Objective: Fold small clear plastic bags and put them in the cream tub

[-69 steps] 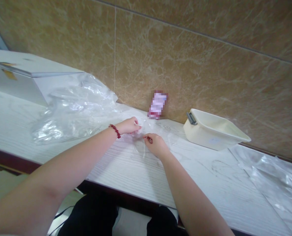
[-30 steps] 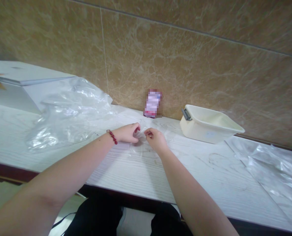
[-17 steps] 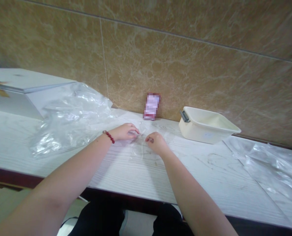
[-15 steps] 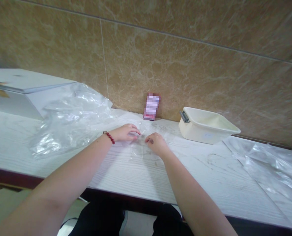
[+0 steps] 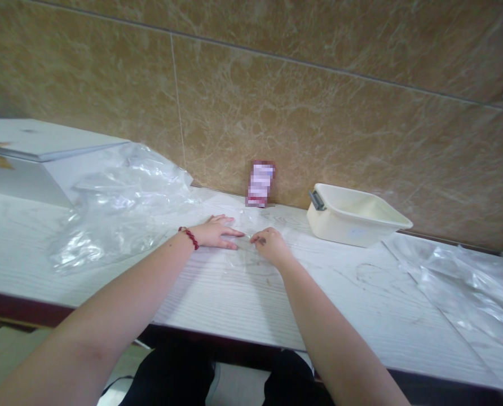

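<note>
Left hand [image 5: 216,232]: lying flat, fingers spread loose, pressing small clear crinkled plastic bag [image 5: 245,258].
Right hand [image 5: 272,246]: fingers curling, pinching its thin edge.
Surface: white wood-grain table [image 5: 217,293].

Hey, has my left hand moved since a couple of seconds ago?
Yes. The left hand has uncurled and pressed flat on the clear film, barely shifting from its spot left of the red packet.

Cream tub [image 5: 357,217], white box [image 5: 31,152], crumpled plastic [image 5: 120,208], red packet [image 5: 260,183]
</note>
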Demonstrator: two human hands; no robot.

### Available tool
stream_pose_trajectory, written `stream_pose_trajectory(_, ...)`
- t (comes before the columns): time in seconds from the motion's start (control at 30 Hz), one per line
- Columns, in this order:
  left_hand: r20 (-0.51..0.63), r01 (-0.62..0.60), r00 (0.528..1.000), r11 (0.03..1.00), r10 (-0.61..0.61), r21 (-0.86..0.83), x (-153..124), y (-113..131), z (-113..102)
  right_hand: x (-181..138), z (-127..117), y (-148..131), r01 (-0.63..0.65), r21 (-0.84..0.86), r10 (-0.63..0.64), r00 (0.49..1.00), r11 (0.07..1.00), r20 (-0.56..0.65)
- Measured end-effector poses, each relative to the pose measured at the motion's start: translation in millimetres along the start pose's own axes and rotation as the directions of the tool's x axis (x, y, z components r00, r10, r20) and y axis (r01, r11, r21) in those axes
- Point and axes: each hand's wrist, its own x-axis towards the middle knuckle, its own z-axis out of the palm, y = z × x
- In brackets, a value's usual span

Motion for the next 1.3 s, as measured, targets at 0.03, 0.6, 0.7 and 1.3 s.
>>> stream_pose_trajectory(0.03, 0.001, -0.004, 1.000, 1.000, 0.004, 0.004, 0, -1, 1, 1, -1, 1, -0.006, -0.003, 0.006, 1.000, 1.000, 0.002)
stream_pose_trajectory(0.6, 0.025, 0.011, 1.000, 1.000, -0.011, -0.002, 1, -3, 1, -2, -10, 2, 0.006, -0.061, -0.004, 0.999, 0.998, 0.033)
stream_pose_trajectory(0.7, 0.032, 0.023, 0.999, 1.000, -0.023, -0.006, 1, -4, 1, -3, -10, 5, -0.102, -0.085, 0.107, 0.992, 0.991, 0.061)
stream_pose_trajectory(1.3, -0.172, -0.176, 0.967, 0.981, 0.189, 0.085, 3, 47, 2, 0, -22, 15, -0.051, -0.164, 0.079, 0.983, 0.985, 0.168)
